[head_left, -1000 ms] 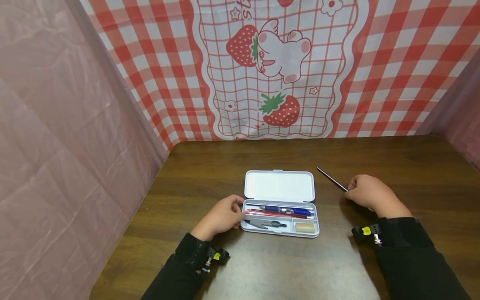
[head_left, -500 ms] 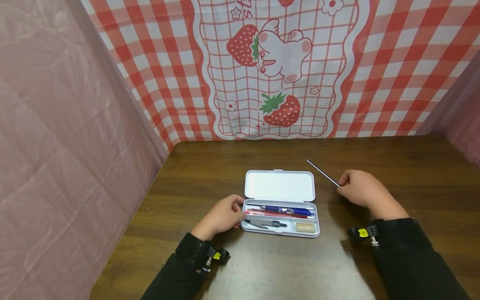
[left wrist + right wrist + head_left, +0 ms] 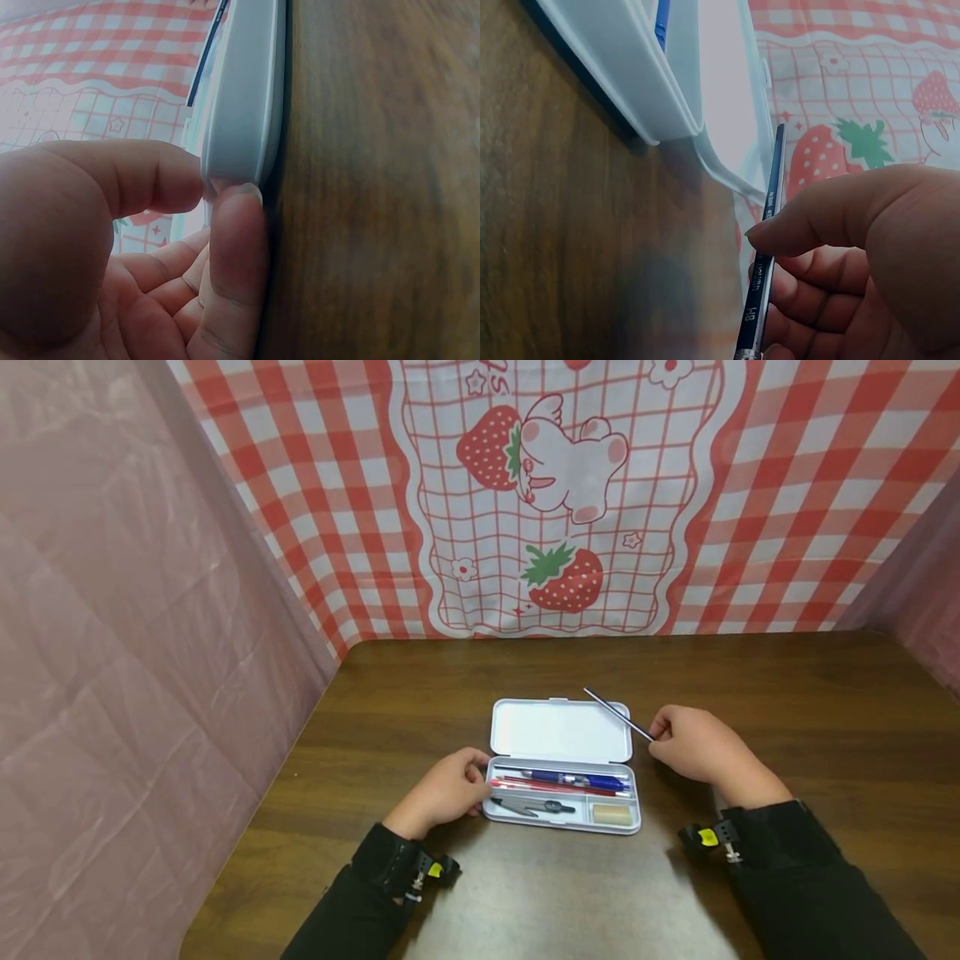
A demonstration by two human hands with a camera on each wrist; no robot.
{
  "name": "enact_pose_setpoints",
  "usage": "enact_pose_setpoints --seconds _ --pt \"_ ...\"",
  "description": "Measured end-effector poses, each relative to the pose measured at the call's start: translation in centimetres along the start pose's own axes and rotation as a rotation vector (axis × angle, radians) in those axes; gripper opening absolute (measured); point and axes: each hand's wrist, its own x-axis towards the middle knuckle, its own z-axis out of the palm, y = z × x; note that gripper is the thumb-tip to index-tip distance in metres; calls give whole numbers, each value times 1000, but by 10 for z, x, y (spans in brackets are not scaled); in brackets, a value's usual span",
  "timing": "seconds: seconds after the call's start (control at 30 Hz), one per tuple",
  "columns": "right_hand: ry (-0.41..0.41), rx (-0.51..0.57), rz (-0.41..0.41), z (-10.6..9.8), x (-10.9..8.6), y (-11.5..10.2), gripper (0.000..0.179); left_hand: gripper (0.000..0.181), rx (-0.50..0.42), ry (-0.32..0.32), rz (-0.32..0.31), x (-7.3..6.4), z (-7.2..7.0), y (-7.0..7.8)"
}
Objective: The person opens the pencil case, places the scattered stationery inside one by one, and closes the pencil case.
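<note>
A white pencil case point(image 3: 558, 731) lies with its lid laid back on the table. My left hand point(image 3: 444, 789) pinches the case's left end between thumb and finger, clearly seen in the left wrist view. Between right thumb and fingers I hold a dark pencil point(image 3: 761, 277) marked HB. My right hand point(image 3: 701, 745) is just right of the lid, and the pencil's far part overlaps the lid's upper right corner in the head view. Inside the case are a blue pen point(image 3: 577, 779), a thin red pencil-like stick point(image 3: 555, 787), a grey compass point(image 3: 551, 807) and a beige eraser point(image 3: 612, 814).
The brown wooden table point(image 3: 420, 693) carries the case near its middle. Behind its far edge hangs a red and white checked cloth point(image 3: 352, 527) with strawberries. A pale pink curtain point(image 3: 135, 652) hangs along the left side.
My right hand has moved left with the pencil, from well right of the case to beside the lid. The left hand and the case have stayed in place.
</note>
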Motion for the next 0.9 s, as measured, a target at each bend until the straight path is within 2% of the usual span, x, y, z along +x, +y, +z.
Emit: enact_pose_setpoints --seconds 0.17,0.47,0.9 --pt "-1 -16 -33 5 0 -7 21 38 5 -1 7 0 0 1" --pt "-26 -51 -183 18 -4 -37 15 36 -6 -7 -6 -1 1 1" --pt "-72 -108 -332 46 -13 -68 12 37 -6 -2 -6 1 1 0"
